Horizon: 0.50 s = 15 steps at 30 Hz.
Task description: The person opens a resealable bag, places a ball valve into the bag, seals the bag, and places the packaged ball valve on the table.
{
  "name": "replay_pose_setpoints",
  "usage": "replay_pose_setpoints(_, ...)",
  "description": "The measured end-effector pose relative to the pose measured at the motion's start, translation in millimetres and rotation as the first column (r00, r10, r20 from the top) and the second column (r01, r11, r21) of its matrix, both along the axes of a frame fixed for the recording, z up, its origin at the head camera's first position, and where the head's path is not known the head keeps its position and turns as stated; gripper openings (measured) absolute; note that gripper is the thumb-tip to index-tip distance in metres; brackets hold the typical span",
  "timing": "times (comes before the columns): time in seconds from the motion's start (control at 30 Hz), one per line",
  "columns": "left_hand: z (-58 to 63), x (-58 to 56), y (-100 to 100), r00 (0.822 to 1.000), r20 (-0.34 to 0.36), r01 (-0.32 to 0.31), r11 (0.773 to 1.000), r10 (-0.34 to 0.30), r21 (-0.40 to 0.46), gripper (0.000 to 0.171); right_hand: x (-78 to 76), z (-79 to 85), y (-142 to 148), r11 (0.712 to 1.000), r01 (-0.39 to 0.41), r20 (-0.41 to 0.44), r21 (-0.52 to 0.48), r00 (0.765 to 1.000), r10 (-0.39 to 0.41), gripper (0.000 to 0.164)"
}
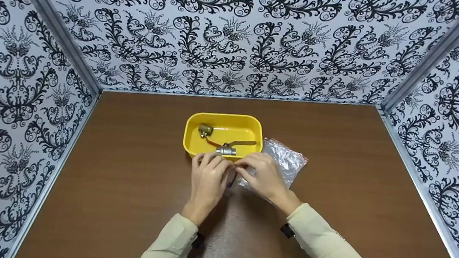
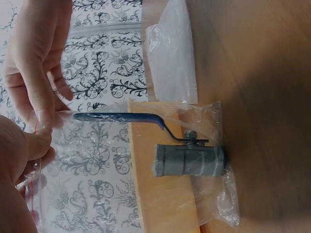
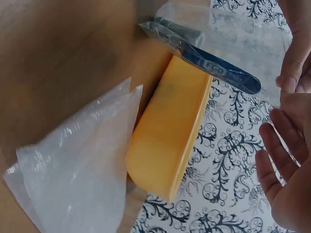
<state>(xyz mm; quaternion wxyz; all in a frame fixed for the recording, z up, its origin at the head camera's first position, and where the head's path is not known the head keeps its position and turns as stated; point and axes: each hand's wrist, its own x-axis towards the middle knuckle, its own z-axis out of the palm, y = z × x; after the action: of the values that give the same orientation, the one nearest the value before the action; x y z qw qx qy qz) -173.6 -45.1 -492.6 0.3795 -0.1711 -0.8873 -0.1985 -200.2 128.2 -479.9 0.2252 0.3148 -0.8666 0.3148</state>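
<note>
My left hand [image 1: 207, 179] and right hand [image 1: 266, 177] meet just in front of the yellow bin [image 1: 189, 136]. Between them hangs a clear zip bag [image 2: 92, 160], pinched at its red-lined top edge by both thumbs and fingertips. Inside the bag is a grey metal ball valve [image 2: 189, 160] with a blue lever handle [image 3: 221, 70], which points up toward the bag's mouth. The right hand's other fingers [image 3: 277, 145] are spread away from the bag. Two more valves lie in the bin: a brassy one [image 1: 205, 130] and a silver one [image 1: 226, 150].
A stack of clear plastic bags [image 3: 73, 160] lies on the brown table [image 1: 134, 170], right of the bin. Patterned panels [image 1: 237, 42] with grey metal edges stand at the back and both sides.
</note>
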Motion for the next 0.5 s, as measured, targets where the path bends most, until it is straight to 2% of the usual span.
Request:
replay_pose_setpoints(0.13,-2.3,-1.1,-0.4,0.999,-0.033,-0.004,1.0,0.004,0.015,0.009,0.2,-0.4,-0.4,1.0,0.011,-0.038,0.012,0.999,-0.01,0.007)
replay_pose_setpoints(0.37,-1.4,-2.3,-4.6,1.0,0.021,-0.019,1.0,0.018,0.019,0.006,2.4,-1.4,-2.6,0.999,0.045,-0.025,0.026,0.999,-0.044,0.007)
replay_pose_setpoints(0.5,-0.5,-1.7,-5.6,1.0,0.023,-0.017,1.0,0.017,0.007,0.005,2.9,-2.1,-2.5,0.999,0.038,-0.041,0.023,0.998,-0.037,0.007)
